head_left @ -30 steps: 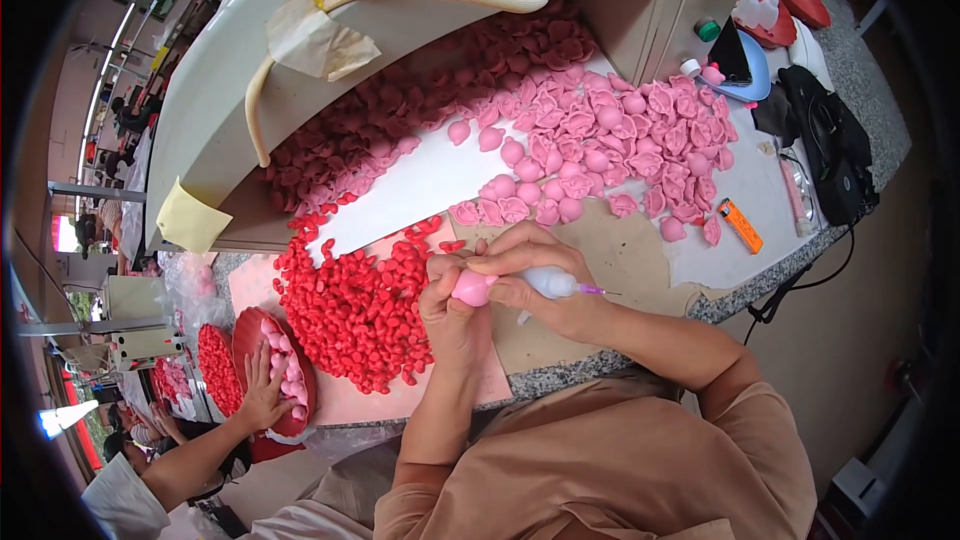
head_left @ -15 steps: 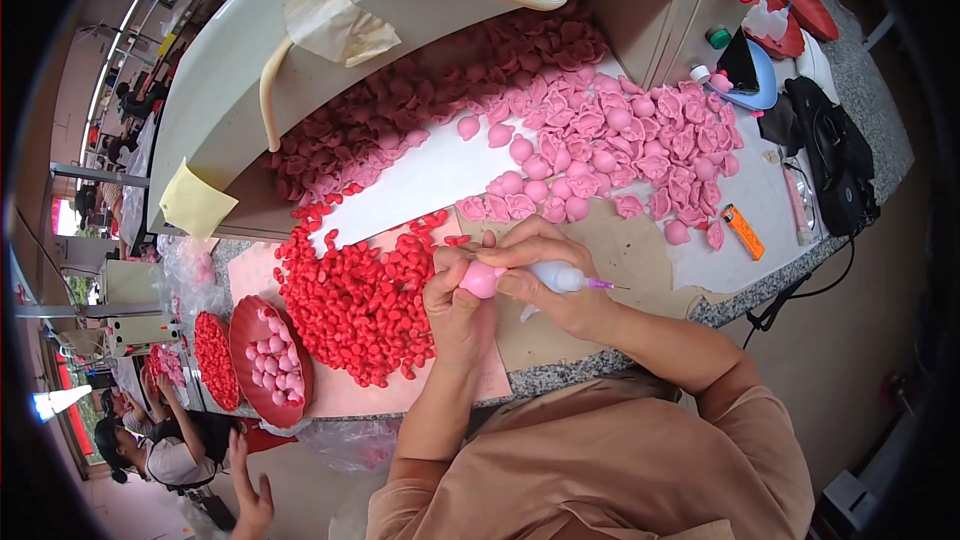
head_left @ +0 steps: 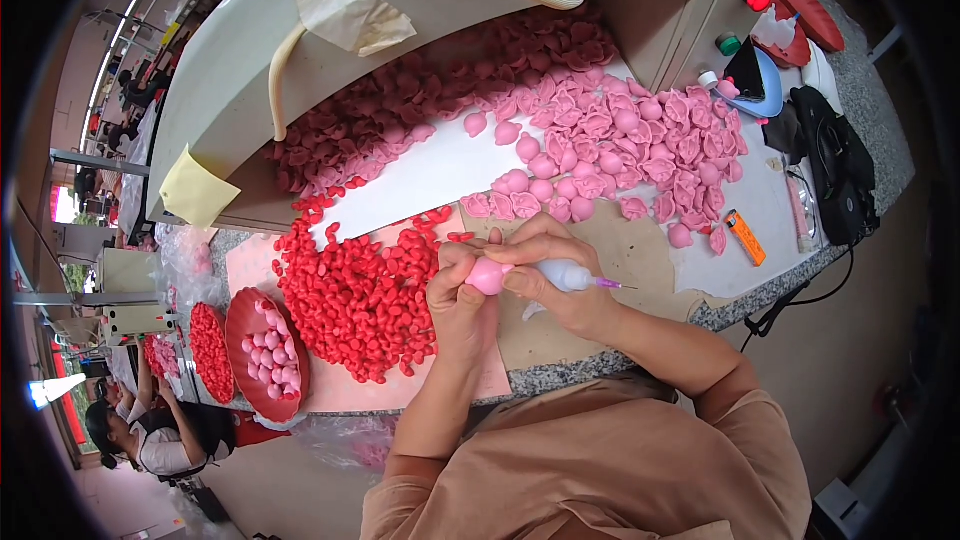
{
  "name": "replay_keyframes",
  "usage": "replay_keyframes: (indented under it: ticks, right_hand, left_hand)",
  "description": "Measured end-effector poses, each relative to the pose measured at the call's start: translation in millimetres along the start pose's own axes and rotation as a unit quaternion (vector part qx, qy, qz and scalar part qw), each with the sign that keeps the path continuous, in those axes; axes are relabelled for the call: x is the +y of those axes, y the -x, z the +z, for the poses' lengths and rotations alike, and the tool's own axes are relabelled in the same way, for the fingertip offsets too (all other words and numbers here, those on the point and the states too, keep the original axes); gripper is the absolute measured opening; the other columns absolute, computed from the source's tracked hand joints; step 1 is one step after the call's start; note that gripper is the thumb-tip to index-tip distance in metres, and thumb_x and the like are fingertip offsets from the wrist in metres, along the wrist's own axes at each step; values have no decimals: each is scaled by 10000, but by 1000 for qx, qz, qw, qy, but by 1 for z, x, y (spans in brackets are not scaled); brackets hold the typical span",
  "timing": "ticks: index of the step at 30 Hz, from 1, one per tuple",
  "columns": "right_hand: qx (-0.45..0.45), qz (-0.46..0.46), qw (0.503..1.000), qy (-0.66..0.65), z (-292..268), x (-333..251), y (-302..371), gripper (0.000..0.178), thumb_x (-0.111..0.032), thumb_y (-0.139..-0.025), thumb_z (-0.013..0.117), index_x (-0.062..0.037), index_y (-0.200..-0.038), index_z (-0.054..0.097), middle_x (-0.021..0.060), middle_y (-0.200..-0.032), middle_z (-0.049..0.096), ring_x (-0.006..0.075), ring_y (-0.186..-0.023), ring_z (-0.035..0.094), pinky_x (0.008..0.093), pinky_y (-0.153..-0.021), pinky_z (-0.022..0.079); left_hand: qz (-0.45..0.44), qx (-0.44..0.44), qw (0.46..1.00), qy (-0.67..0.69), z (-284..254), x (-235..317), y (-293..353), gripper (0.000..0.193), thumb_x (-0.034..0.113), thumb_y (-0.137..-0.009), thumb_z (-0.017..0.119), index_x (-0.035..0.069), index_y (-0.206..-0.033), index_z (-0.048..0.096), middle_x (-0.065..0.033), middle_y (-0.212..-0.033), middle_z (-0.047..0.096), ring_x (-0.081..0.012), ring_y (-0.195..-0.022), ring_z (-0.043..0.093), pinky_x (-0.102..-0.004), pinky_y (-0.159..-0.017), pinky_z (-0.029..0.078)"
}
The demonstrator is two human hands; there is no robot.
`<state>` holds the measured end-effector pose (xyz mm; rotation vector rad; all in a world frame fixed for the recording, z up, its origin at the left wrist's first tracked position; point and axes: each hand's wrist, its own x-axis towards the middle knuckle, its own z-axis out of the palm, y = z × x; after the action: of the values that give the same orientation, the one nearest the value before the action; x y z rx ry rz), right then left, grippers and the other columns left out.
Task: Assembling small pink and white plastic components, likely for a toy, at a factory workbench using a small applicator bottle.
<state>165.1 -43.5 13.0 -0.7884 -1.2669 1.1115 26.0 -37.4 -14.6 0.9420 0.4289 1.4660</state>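
My left hand [head_left: 460, 302] is closed around a smooth, rounded pink piece [head_left: 487, 276], pinching it between thumb and fingers. Beside it, my right hand [head_left: 575, 302] is closed on a small translucent squeeze bottle [head_left: 565, 275] with a purple needle tip, which points right, away from the pink piece. The right thumb and fingertips also press on the pink piece's right side. Both hands are held together over the brown sheet [head_left: 625, 255]. To their left is a heap of small glossy red pieces [head_left: 355, 305]. Whatever is at the pink piece's far side is hidden by fingers.
Pink cup-shaped and round pieces [head_left: 610, 145] are heaped beyond, reaching under an arched grey machine [head_left: 225, 50]. A red tray [head_left: 238, 340] of pink pieces stands left, near a tray of red pieces [head_left: 210, 350]. An orange lighter [head_left: 746, 238] and black bag [head_left: 835, 165] lie right. A co-worker [head_left: 165, 440] is far left.
My hands keep the same hold on the pink piece and the bottle. The view has shifted slightly. Another person's hand at lower left has gone out of view, and the co-worker's head has lowered.
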Motion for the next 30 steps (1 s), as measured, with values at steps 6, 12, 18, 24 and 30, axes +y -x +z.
replay_keyframes:
  ticks: [6, 12, 18, 24, 30]
  right_hand:
    - [16, 26, 999, -20, 0, 3, -4, 231, -123, -800, 695, -68, -1022, 669, 42, -927, 581, 144, -901, 557, 275, -804, 448]
    - [7, 145, 988, -61, -13, 9, -16, 156, -89, -852, 632, -12, -988, 632, 14, -914, 547, 79, -746, 535, 216, -648, 458]
    - [26, 198, 972, -120, -13, -9, -16, 242, -90, -802, 690, -7, -1020, 623, 27, -967, 558, 79, -732, 540, 221, -690, 457]
    - [-2, -83, 980, 181, -12, -5, -10, 361, -61, -721, 738, -33, -1062, 622, 80, -1061, 508, 141, -866, 535, 254, -752, 448]
    - [-13, -103, 973, 206, -14, -5, -10, 349, -65, -718, 746, -47, -1047, 629, 83, -1013, 512, 180, -911, 538, 278, -763, 457]
  left_hand:
    - [-13, 47, 999, -7, 1, -3, -2, 319, 214, -821, 680, 111, -1118, 626, -13, -1016, 513, -175, -1036, 499, -406, -1012, 356]
    - [-96, 37, 976, -190, -2, 3, -8, 387, 125, -876, 609, 23, -1239, 523, -61, -1108, 582, -143, -1022, 546, -296, -910, 422]
    - [-128, 36, 989, 58, -4, 5, -10, 390, 101, -895, 577, 25, -1263, 469, -90, -1188, 556, -173, -1097, 538, -311, -948, 424]
    - [-120, 25, 992, 18, 1, 4, -6, 366, 100, -898, 574, 19, -1243, 479, -110, -1203, 548, -188, -1106, 538, -319, -957, 426]
    - [-76, -8, 995, -66, -8, 0, -3, 364, 88, -887, 590, -1, -1228, 495, -114, -1189, 557, -182, -1102, 537, -320, -960, 422]
